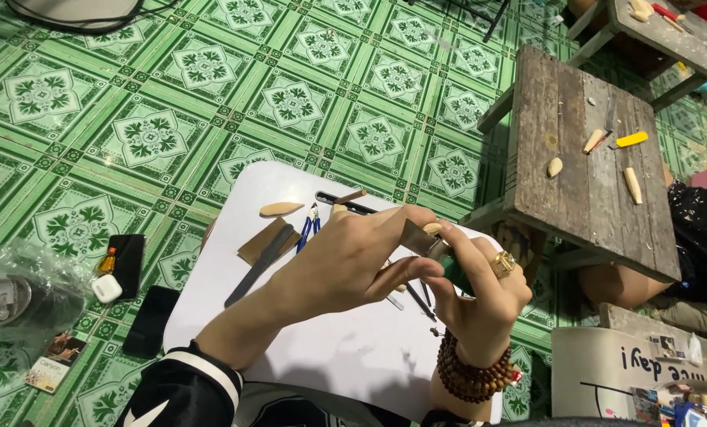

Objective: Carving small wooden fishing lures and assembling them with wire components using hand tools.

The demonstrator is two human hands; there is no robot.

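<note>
— Green-handled tool [454,271]: where does it sit?
— In the right hand [480,296], above the white board [345,356]. Its fingers are wrapped tight round the green handle, and the flat metal blade [416,237] sticks up and to the left out of the fist.
— And the left hand [353,265]?
— It reaches across from the left, fingers drawn together at the blade's tip. A small pale wooden piece [432,228] shows just beside them, but I cannot tell whether the fingers pinch it.
— What lies about?
— On the board, beyond the hands: a dark file [258,266], blue-handled pliers [307,229], a leaf-shaped wood blank [280,209]. A weathered wooden stool [583,150] with more blanks stands to the right, well apart.
</note>
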